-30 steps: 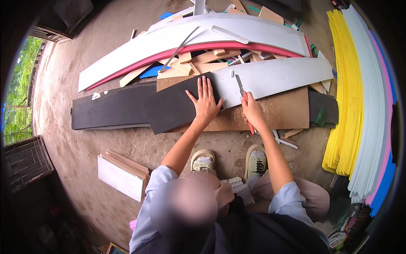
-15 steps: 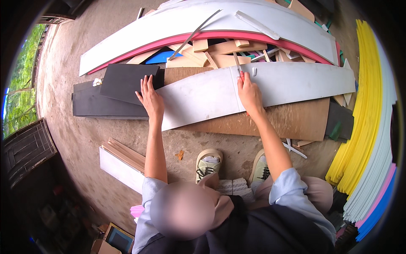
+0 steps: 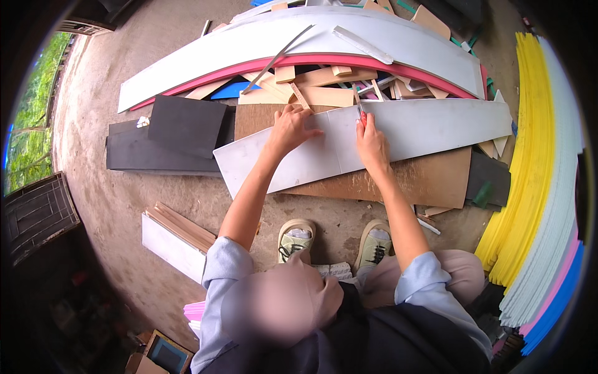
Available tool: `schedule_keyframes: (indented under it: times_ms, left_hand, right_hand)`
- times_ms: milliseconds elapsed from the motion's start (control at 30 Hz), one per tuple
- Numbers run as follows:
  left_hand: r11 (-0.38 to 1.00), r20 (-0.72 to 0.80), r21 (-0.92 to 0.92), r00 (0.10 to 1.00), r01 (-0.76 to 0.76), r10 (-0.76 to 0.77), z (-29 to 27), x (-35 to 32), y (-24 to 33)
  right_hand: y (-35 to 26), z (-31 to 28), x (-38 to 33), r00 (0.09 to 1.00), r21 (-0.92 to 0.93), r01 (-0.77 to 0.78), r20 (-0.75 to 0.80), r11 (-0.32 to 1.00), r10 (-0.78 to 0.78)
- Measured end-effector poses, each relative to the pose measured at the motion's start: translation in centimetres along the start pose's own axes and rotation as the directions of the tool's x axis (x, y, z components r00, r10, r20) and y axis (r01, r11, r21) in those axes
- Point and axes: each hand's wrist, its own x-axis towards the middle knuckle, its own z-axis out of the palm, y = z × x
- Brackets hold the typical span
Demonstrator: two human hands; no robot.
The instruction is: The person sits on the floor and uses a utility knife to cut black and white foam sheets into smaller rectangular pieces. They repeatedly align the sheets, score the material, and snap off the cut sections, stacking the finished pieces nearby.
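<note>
A long white foam-like sheet (image 3: 423, 128) with a tapered right end lies across a brown wooden board (image 3: 398, 181). A thin line crosses the sheet between my hands. My left hand (image 3: 289, 132) rests on the sheet near its far edge, thumb stretched apart from the fingers. To the right of that line, my right hand (image 3: 374, 146) is closed around a red-handled knife (image 3: 363, 117). Its narrow blade points away past the sheet's far edge. Black sheets (image 3: 187, 128) lie to the left, partly beside the white sheet's left end.
Beyond the sheet lie wood offcuts (image 3: 330, 96) and a large curved white panel (image 3: 299, 40) with a red edge. Stacked yellow strips (image 3: 520, 156) and pale blue strips (image 3: 548, 206) stand at the right. A bundle of brown and white pieces (image 3: 177, 240) lies on the floor at left.
My left hand has moved right, from beside the black sheet onto the white sheet. The white sheet has shifted somewhat left. My right hand still holds the knife.
</note>
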Motion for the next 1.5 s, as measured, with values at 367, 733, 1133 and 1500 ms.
schedule_keyframes:
  times_ms: [367,733,1133,1500]
  left_hand:
    - [0.987,-0.412,0.084,0.897,-0.139,0.161,-5.5,-2.6,9.5]
    - [0.961,-0.391,0.234,0.89,-0.148,0.233,-2.8,-6.4,11.6]
    - [0.961,-0.375,0.247,0.902,-0.124,0.213,-2.8,-6.7,11.9]
    - [0.958,-0.365,0.27,0.909,-0.101,0.199,-3.7,-5.3,12.0]
  right_hand:
    - [-2.9,-9.0,-5.8,0.965,0.017,0.197,-0.178,0.98,-0.191]
    - [-2.5,-8.8,-12.6,0.975,-0.161,0.204,-0.06,0.966,-0.216]
    - [-2.7,-9.5,-13.4,0.978,-0.183,0.202,-0.008,0.962,-0.207]
    - [-3.8,-10.0,-12.2,0.983,-0.252,0.18,0.01,0.951,-0.183]
